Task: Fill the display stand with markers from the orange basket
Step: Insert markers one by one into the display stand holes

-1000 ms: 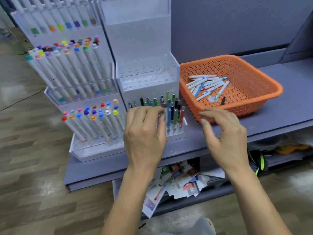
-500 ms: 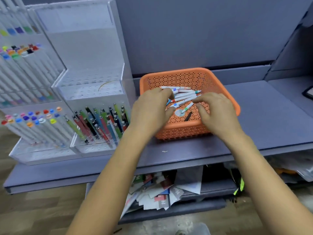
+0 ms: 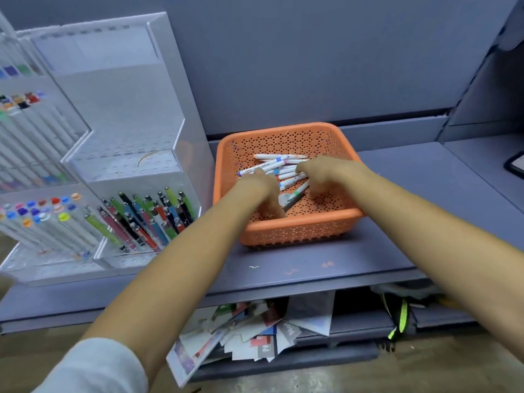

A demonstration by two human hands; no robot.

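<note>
The step in hand looks like the pick-up: both hands are down inside the orange basket point(image 3: 300, 226), which sits on the grey shelf point(image 3: 312, 265) just to the right of the clear display stand point(image 3: 124, 165). The markers point(image 3: 269, 165) lie loose in a heap on the basket floor, mostly white-barrelled with coloured ends; the left hand point(image 3: 262, 190) lies over the near-left end of the heap and the right hand point(image 3: 321, 173) over its right end, so the two bracket the pile. Both hands show their backs to the camera, fingers bent down among the markers; whether either has closed round a marker cannot be told, since the fingertips are hidden.

The stand's lowest tier holds a cluster of coloured pens point(image 3: 147, 217) leaning back; the tier above, with its rows of holes, shows no markers, so most of the filling appears yet to be done. The next move probably calls for gathering a few markers into a firm bundle, lifting them clear of the basket wall, carrying them left, and seating each in its own hole; loose round barrels could easily slip from a hasty grasp.
</note>
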